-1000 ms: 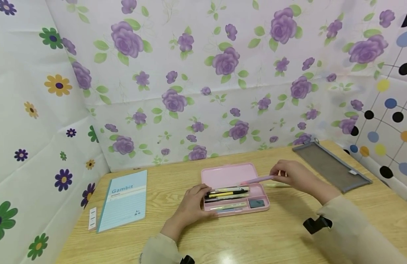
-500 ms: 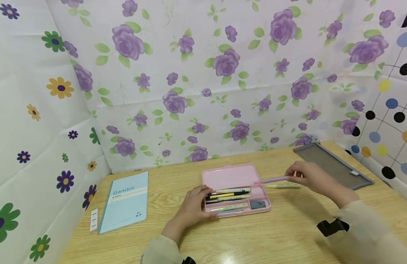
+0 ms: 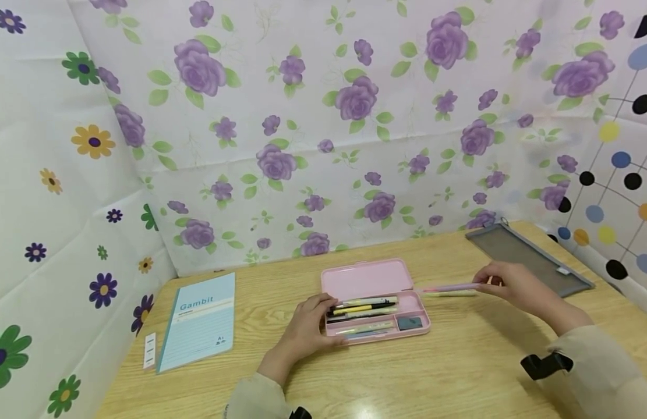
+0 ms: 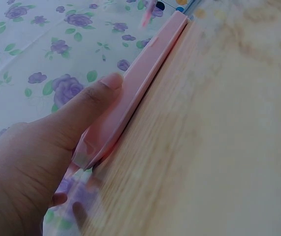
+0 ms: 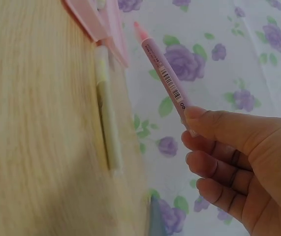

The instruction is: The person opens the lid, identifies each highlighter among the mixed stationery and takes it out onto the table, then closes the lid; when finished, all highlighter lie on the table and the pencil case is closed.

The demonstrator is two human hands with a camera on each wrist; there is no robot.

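Observation:
An open pink pencil case (image 3: 365, 279) lies on the table with several pens (image 3: 362, 306) and a dark eraser (image 3: 409, 323) in its compartments. My left hand (image 3: 302, 327) grips the case at its left end; in the left wrist view the thumb (image 4: 93, 98) presses along the pink side wall. To the right of the case, my right hand (image 3: 512, 288) pinches a purple pen (image 3: 454, 287) with a pink tip by its end. In the right wrist view this pen (image 5: 165, 73) shows a barcode, and a yellowish pen (image 5: 108, 118) lies on the table beside it.
A grey mesh zip pouch (image 3: 527, 256) lies at the back right. At the left are a light blue notebook (image 3: 197, 326) and a small white strip (image 3: 149, 350). Flowered cloth (image 3: 302, 145) hangs behind the table.
My right hand has moved right with the purple pen, from over the pencil case to beside it, above the yellowish pen. The left hand has stayed on the case.

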